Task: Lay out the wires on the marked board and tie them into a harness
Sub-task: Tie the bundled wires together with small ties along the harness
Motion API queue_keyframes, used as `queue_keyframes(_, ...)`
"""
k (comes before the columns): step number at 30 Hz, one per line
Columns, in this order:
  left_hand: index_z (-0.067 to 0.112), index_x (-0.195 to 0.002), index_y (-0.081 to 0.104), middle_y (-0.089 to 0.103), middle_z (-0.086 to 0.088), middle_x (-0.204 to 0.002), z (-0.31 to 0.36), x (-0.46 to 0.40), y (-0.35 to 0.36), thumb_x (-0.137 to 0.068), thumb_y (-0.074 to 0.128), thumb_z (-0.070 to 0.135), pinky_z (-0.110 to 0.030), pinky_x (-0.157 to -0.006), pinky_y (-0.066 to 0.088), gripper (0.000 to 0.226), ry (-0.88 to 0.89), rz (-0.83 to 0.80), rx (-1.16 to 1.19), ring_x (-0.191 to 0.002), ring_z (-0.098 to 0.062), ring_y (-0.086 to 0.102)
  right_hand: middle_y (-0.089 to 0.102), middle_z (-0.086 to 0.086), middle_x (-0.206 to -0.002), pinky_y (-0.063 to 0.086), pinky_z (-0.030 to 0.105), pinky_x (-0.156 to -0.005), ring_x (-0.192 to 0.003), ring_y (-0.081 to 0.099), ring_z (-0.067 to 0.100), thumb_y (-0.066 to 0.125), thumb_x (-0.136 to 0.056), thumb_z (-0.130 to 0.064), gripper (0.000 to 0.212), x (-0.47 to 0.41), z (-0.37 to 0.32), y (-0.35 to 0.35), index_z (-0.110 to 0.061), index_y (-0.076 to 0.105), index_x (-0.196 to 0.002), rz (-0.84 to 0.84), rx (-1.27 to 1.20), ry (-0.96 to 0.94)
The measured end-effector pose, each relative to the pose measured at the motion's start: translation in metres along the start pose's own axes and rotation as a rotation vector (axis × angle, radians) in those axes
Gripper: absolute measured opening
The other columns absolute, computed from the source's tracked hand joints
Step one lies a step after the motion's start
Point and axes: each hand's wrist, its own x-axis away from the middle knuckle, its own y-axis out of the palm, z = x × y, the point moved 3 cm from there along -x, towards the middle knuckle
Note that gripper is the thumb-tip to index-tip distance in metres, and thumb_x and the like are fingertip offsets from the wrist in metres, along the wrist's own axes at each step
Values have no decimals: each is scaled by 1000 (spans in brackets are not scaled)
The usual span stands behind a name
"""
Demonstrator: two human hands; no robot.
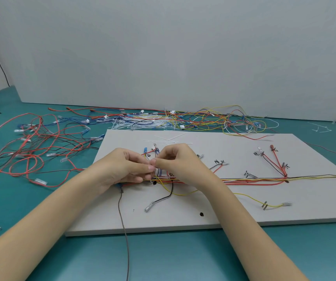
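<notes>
Now I watch both hands meet over left half of flat white marked board (244, 203). Left hand (122, 169) and right hand (175, 163), fingertips pressed together, pinching thin white plastic tie at bundle of thin insulated red, yellow, black wires (254, 180) along board's middle. Risk, my judgement: slick tie slips, or cinches off its mark, dragging springy branch wires loose. Heap of spare tangled wires (41, 142) beyond board's left edge.

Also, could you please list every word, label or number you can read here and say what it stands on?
No text can be read with confidence.
Handwritten black marks on the white board, beside the wire ends: too blurred to read.
Wires and connectors on the green table: no readable print.
</notes>
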Motion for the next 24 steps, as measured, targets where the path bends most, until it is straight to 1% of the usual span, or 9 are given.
queue_keyframes(3,15,-75,79,74,-7,-77,0,0,1,-70,81,17,-13,-52,52,6,3,3,-14,-67,-8,69,57,-5,-63,35,13,-52,-52,45,-2,70,-88,-16,22,1,-3,1,-19,61,-68,-2,37,-27)
queue_keyframes(6,13,-73,78,71,-5,-69,1,1,2,-72,81,18,-12,-49,49,5,6,23,-61,-59,-6,64,58,3,-76,38,27,-64,-67,47,11,63,-93,-16,14,0,-4,3,-13,60,-80,-11,141,-64)
queue_keyframes(7,12,-73,78,70,-3,-67,1,1,2,-74,80,16,-12,-47,47,5,8,33,-74,-56,-5,63,56,4,-79,37,27,-64,-70,46,13,59,-96,-17,13,-1,-3,3,-11,59,-84,-18,161,-64)
queue_keyframes(11,12,-76,77,68,0,-63,2,0,4,-77,79,13,-12,-45,44,3,16,47,-110,-52,-3,59,54,-1,-78,35,18,-61,-69,44,11,55,-99,-19,12,-1,-3,3,-10,59,-91,8,97,-72)
queue_keyframes(14,10,-78,77,68,-2,-64,2,1,3,-78,78,12,-13,-45,44,2,16,47,-110,-53,-4,59,59,-7,-77,39,19,-62,-68,49,7,63,-94,-28,16,-2,-4,2,-13,63,-88,52,-3,-61)
queue_keyframes(16,11,-77,76,68,-2,-64,2,1,3,-77,78,11,-13,-46,45,2,20,45,-109,-53,-4,59,61,-9,-76,40,20,-62,-66,51,5,68,-89,-35,20,-1,-2,0,-16,65,-86,25,53,-18)
queue_keyframes(19,10,-76,76,67,-2,-64,1,1,3,-77,79,12,-12,-46,45,3,20,31,-112,-53,-4,58,57,-7,-68,38,22,-60,-60,48,4,69,-89,-26,19,0,2,0,-8,67,-85,-47,128,2)
queue_keyframes(22,11,-75,78,68,-3,-66,2,2,3,-76,79,15,-13,-47,46,5,24,25,-119,-54,-5,58,55,0,-68,37,22,-58,-60,45,9,66,-91,-17,19,1,-2,1,2,65,-86,-57,116,-45)
queue_keyframes(24,14,-73,78,68,-4,-66,2,2,4,-77,79,17,-14,-48,47,5,48,25,-137,-55,-6,58,54,0,-67,37,21,-57,-59,44,9,65,-91,-14,17,2,-5,0,2,64,-85,-52,122,-74)
